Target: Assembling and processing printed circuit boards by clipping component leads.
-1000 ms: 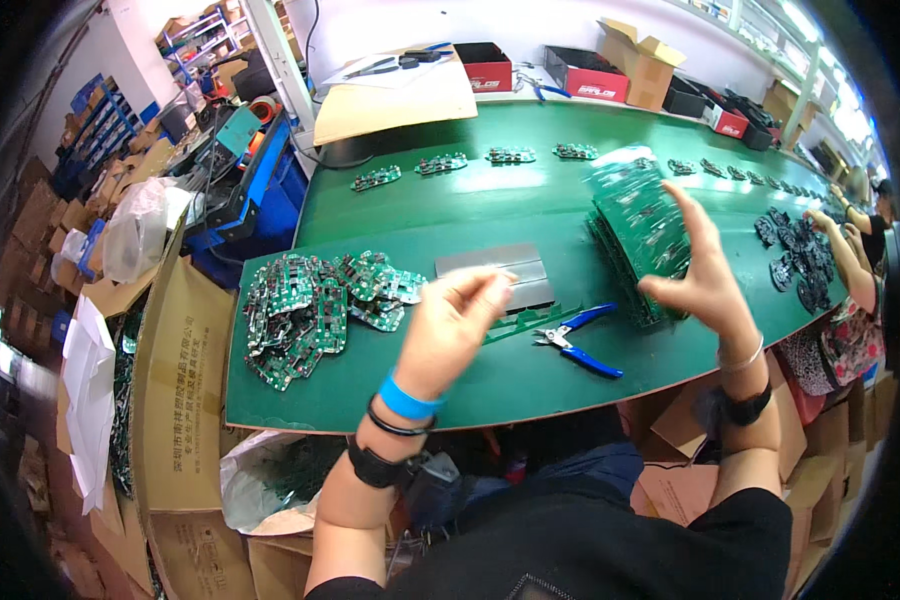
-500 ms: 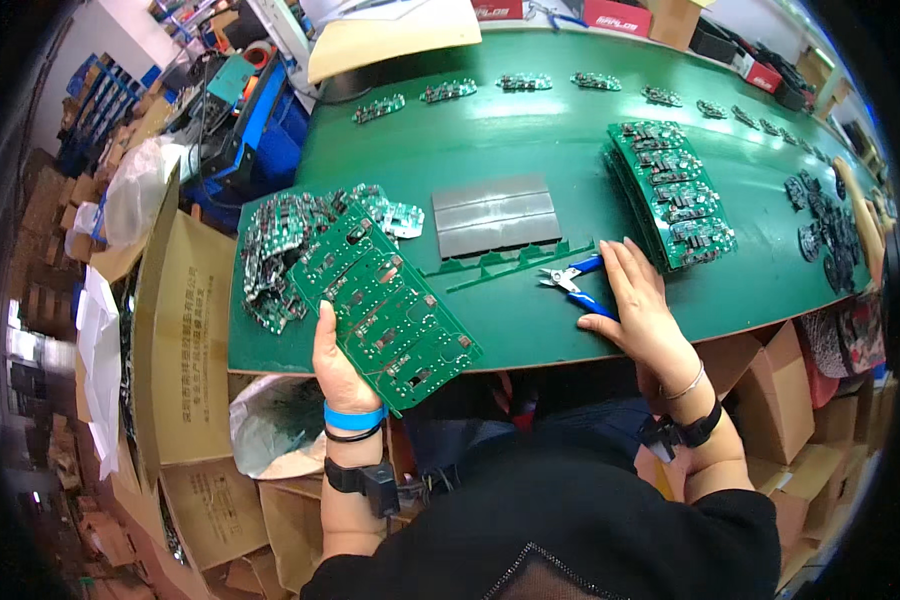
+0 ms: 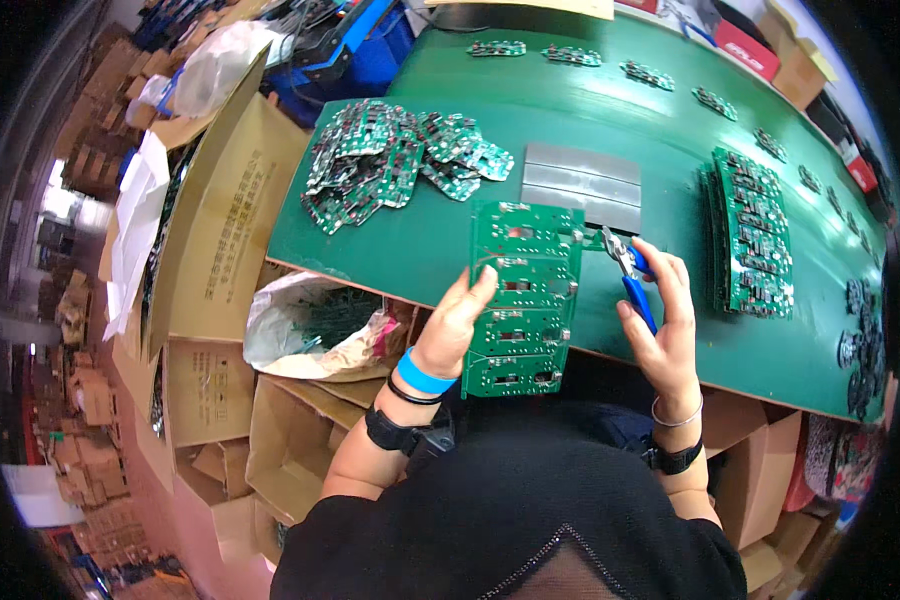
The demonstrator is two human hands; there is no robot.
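Observation:
My left hand (image 3: 454, 326) grips the left edge of a green circuit board panel (image 3: 517, 305), thumb on its face. The panel is held tilted above the table's front edge, with several joined sections. In my right hand (image 3: 670, 330) is a pair of side cutters (image 3: 634, 285) with blue handles. Their metal jaws are near the panel's upper right edge, by a narrow green strip; whether they grip the strip I cannot tell. Just beyond the panel lies a grey ridged block (image 3: 582, 183). A pile of small circuit boards (image 3: 370, 160) is at the left of the table.
A stack of board panels (image 3: 755, 235) stands on the right of the green table (image 3: 440, 250). Small boards (image 3: 648, 74) form a curved row at the back. Black parts (image 3: 856, 345) lie far right. Below the left edge are a bag of green scraps (image 3: 320, 325) and cardboard boxes (image 3: 300, 450).
My right hand has picked up the side cutters from the table and raised them to the panel. My left hand has turned the panel more upright. The view has shifted.

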